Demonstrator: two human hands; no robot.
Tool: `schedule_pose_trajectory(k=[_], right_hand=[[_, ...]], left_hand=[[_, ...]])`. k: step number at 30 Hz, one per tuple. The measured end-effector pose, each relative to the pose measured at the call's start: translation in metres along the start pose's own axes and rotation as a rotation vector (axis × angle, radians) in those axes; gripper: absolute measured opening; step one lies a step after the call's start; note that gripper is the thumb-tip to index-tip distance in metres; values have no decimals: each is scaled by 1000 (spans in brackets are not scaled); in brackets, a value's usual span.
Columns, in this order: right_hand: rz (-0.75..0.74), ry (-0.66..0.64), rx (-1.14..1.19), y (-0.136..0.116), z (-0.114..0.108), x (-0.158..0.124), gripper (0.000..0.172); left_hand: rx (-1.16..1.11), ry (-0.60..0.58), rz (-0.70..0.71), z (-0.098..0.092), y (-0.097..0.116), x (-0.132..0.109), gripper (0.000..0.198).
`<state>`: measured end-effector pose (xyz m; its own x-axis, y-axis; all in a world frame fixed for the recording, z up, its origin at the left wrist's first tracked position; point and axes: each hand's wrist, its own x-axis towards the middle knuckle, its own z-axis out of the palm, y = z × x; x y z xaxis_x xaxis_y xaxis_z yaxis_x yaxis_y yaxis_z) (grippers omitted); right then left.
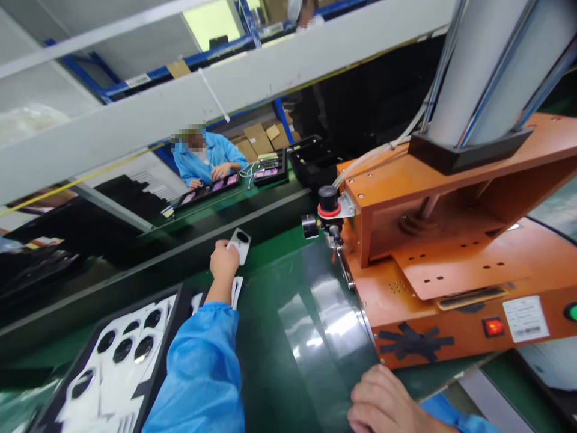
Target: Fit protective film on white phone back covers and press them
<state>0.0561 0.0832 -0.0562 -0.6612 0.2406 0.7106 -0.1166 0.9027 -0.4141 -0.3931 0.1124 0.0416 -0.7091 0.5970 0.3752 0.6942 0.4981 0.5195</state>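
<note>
My left hand [224,263] reaches forward over the green table and is closed on the edge of a white phone back cover [244,253]. A round dark camera area shows at the cover's top. Under my left wrist lies another white piece [237,291], partly hidden by the arm. My right hand [381,400] rests low at the right, beside the front corner of the orange press machine [374,313]. Its fingers are curled together; I see nothing in them, though their undersides are hidden.
At the left stands a black tray [174,328] with several white covers with dark round areas. A pressure gauge [309,227] juts from the machine; clear sheets [333,307] lie beside it. Across the low divider [189,243], a co-worker in blue [211,153] handles phone-like parts.
</note>
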Motion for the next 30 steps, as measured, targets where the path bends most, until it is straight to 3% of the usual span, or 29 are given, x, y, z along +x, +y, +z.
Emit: schedule_pose_trajectory(k=[3, 7, 9, 11, 14, 17, 19, 21, 26, 30], right_hand=[[34, 8, 70, -5, -7, 6, 19], [49, 23, 153, -2, -6, 7, 18], [67, 27, 210, -3, -6, 9, 19], [88, 32, 296, -8, -8, 15, 17], [165, 35, 446, -21, -7, 34, 10], [406, -11, 516, -26, 5, 60, 9], [580, -92, 526, -19, 20, 78, 13], [682, -181, 516, -5, 37, 93, 14], [722, -279, 377, 21, 65, 113, 14], [723, -329, 263, 13, 71, 115, 13]], left_hand=[[-45, -2, -92, -15, 9, -65, 54], [-118, -78, -181, -48, 20, -202, 41], [-270, -53, -369, -60, 25, -271, 42], [-353, -35, -478, -64, 34, -327, 40], [-395, -76, -449, -56, 52, -380, 40], [-375, -212, -341, -45, 65, -403, 50], [-242, -290, -288, -43, 66, -410, 66], [-47, -295, -208, -46, 62, -411, 77], [181, -173, 206, -47, 44, -405, 67], [198, -150, 271, -29, 42, -405, 59]])
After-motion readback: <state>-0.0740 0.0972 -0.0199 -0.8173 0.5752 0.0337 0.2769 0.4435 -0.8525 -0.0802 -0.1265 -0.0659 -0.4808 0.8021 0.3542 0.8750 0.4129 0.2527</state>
